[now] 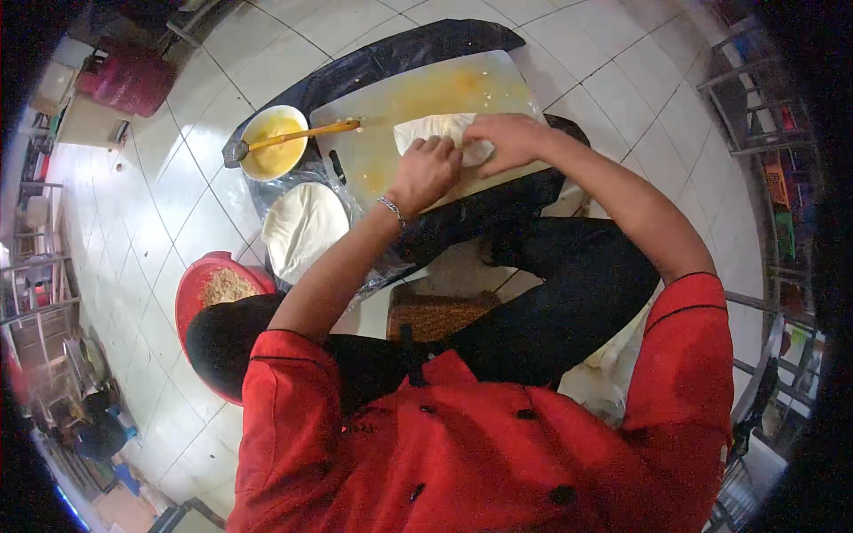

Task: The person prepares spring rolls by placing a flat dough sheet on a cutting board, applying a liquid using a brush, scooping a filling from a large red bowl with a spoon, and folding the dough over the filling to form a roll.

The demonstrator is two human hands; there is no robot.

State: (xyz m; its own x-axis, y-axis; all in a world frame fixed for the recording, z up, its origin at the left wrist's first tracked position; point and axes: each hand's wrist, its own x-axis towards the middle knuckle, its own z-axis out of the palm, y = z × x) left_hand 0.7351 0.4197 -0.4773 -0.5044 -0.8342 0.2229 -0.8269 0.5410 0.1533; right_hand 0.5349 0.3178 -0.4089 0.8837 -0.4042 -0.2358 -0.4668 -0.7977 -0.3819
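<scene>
A thin white wrapper sheet (418,131) lies folded over on the pale cutting board (364,111), which is smeared yellow. My left hand (426,171), a chain bracelet on its wrist, has its fingers curled down on the near edge of the sheet. At the sheet's right end my right hand (506,142) bends its fingers and thumb around the edge. Anything inside the fold is hidden. Left of the board stands a white bowl (251,166) of yellow liquid. A wooden-handled utensil (311,133) rests across it, its handle reaching over the board; its head cannot be made out.
A stack of round white wrappers (305,233) lies on plastic nearer me. Further left, a red basin (189,298) holds pale crumbly filling. A black handle (337,166) lies at the board's left edge. Black plastic (400,49) spreads beneath the board on the tiled floor (178,222).
</scene>
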